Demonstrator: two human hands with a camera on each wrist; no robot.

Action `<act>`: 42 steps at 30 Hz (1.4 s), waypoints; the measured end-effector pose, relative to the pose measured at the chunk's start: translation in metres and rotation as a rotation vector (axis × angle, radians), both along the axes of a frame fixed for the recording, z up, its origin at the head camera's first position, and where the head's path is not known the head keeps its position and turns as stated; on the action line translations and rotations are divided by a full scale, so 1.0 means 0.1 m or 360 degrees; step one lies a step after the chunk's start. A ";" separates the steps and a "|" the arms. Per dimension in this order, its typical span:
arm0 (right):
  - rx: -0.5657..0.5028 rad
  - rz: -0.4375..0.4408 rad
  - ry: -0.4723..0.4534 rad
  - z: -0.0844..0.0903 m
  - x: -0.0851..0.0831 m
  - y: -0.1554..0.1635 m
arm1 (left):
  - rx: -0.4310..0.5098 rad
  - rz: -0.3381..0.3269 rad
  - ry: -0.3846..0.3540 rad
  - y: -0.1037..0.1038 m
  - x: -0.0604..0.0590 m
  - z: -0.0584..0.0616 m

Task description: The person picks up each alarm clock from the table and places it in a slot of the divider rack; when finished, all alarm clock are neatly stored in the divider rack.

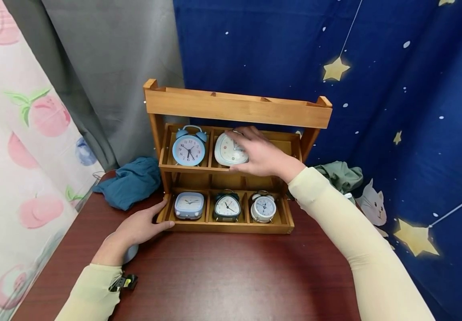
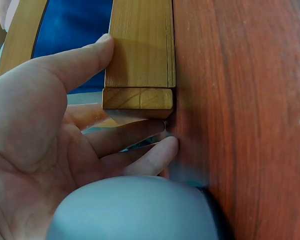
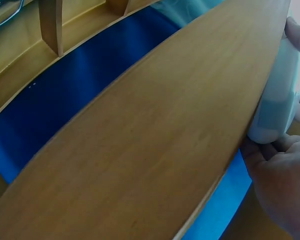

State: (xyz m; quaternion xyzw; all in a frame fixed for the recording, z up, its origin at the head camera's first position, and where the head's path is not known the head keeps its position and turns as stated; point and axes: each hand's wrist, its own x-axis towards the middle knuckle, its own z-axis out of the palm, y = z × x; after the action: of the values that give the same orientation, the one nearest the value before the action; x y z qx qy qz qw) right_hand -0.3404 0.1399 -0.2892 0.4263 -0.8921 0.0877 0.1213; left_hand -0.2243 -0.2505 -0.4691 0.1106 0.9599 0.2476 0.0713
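Observation:
My right hand (image 1: 260, 154) grips a white rounded-triangle alarm clock (image 1: 226, 151) in the middle compartment of the upper clock tier. In the right wrist view, thumb and fingers hold the clock (image 3: 279, 95) at opposite sides, beyond the front board. Left of it stands a light blue twin-bell alarm clock (image 1: 188, 150). My left hand (image 1: 140, 228) holds the lower left corner of the wooden shelf (image 1: 235, 228); its thumb lies on the front board (image 2: 142, 45), with the other fingers round the side. Along the bottom tier sit a blue-grey square clock (image 1: 189, 205), a dark green triangular clock (image 1: 227, 207) and a white twin-bell clock (image 1: 263, 208).
The shelf stands on a dark red-brown table (image 1: 231, 276) against a blue starry curtain (image 1: 255, 44). A teal cloth (image 1: 132, 183) lies to its left and a green cloth (image 1: 341, 176) to its right. A rounded grey object (image 2: 135, 210) is by my left wrist.

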 end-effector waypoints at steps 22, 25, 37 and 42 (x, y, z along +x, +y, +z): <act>0.0003 0.0030 -0.0122 -0.05 -0.05 0.00 | 0.0001 0.0003 -0.0005 -0.01 0.01 -0.01; -0.0021 0.0003 -0.0151 -0.06 -0.04 0.02 | 0.0005 0.0001 -0.0007 0.00 0.00 0.00; -0.0243 0.0021 0.0001 -0.25 0.14 0.11 | 0.0005 -0.0011 -0.0007 0.00 0.00 -0.01; -0.0400 0.0060 0.0071 -0.41 0.30 0.15 | -0.0005 -0.0004 0.0033 -0.01 -0.02 0.00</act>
State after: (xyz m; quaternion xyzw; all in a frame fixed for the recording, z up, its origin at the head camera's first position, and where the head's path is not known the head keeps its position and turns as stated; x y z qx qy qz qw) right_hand -0.3106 0.1551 -0.3306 0.4263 -0.8629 0.1917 0.1919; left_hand -0.2262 -0.2515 -0.4695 0.1144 0.9608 0.2447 0.0619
